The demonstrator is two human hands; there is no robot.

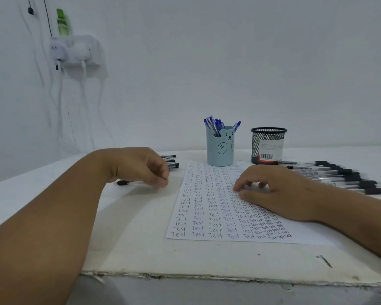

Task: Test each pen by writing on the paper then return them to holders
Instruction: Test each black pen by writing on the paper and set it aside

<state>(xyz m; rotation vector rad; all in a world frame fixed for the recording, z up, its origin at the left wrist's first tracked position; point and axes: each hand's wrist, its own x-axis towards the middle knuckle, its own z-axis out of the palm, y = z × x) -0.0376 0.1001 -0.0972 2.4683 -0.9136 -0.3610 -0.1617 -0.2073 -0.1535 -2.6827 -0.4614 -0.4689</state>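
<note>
Paper [209,208], filled with "Test", lies flat on my table [185,256]. My right hand [279,190] rests on it, fingers loosely curled, holding nothing. My left hand [141,166] pinches a black-capped pen [124,183]. Blue pens [216,125] stand in the bear-faced holder [220,148] beside the mesh holder [267,145].
</note>
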